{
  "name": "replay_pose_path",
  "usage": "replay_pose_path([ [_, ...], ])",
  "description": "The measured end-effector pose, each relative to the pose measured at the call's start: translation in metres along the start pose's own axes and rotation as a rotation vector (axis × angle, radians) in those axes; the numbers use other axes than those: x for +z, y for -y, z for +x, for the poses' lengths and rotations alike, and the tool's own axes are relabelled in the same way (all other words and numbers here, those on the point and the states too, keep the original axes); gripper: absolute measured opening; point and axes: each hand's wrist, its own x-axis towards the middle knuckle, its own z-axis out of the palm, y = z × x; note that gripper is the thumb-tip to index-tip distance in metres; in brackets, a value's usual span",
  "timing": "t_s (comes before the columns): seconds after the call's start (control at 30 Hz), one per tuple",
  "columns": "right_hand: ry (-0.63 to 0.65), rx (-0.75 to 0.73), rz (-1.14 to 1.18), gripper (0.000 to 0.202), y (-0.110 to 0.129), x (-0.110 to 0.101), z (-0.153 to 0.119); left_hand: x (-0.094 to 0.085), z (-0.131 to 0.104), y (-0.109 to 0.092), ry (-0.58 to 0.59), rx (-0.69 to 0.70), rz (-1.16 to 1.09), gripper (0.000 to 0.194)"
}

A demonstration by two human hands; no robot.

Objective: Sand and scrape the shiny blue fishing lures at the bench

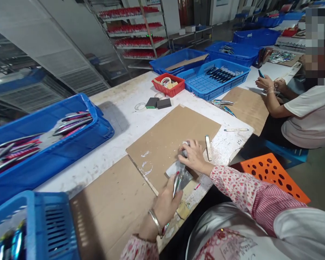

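My left hand (pixel 165 204), with a metal bangle at its wrist, is closed round a slim silvery fishing lure (pixel 177 184) that points away from me. Just beyond it, the fingers of my right hand (pixel 194 156) are curled round a small whitish object (pixel 185 143), mostly hidden by the fingers. Between the hands is a crumpled clear plastic piece (pixel 186 176) beside a white patch. Under both hands lies a cardboard sheet (pixel 157 141) with white ring-shaped smears.
A blue crate (pixel 103 122) of lures stands left, a lighter blue basket (pixel 52 224) nearer. Ahead are a red tray (pixel 176 89) with tape, dark blocks (pixel 164 103) and a blue basket (pixel 197 90) of dark lures. At right, a co-worker (pixel 308 115) sits beside an orange stool (pixel 276 175).
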Motion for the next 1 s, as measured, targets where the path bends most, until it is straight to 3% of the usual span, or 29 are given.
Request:
replay_pose_path([
  [0.17, 0.106, -0.052, 0.066, 0.022, 0.001, 0.004, 0.002, 0.011, -0.004, -0.011, 0.022, 0.0, -0.092, 0.057],
  [0.33, 0.074, 0.001, 0.0, 0.022, 0.002, 0.005, 0.018, 0.017, -0.004, -0.014, 0.01, -0.025, -0.112, 0.059],
  [0.53, 0.158, -0.087, 0.067, 0.022, 0.008, 0.004, 0.008, 0.015, -0.004, -0.018, 0.031, -0.056, -0.05, 0.056],
  [0.67, 0.104, -0.092, -0.017, 0.021, 0.007, 0.001, 0.015, 0.013, -0.004, -0.021, 0.044, -0.071, -0.04, 0.055],
  [0.83, 0.166, -0.196, 0.017, 0.023, 0.008, 0.001, 0.013, 0.014, -0.004, -0.02, 0.05, -0.066, -0.016, 0.054],
  [1.0, 0.123, -0.233, -0.069, 0.022, 0.008, -0.006, 0.019, 0.012, -0.004, -0.025, 0.098, -0.063, -0.013, 0.056],
])
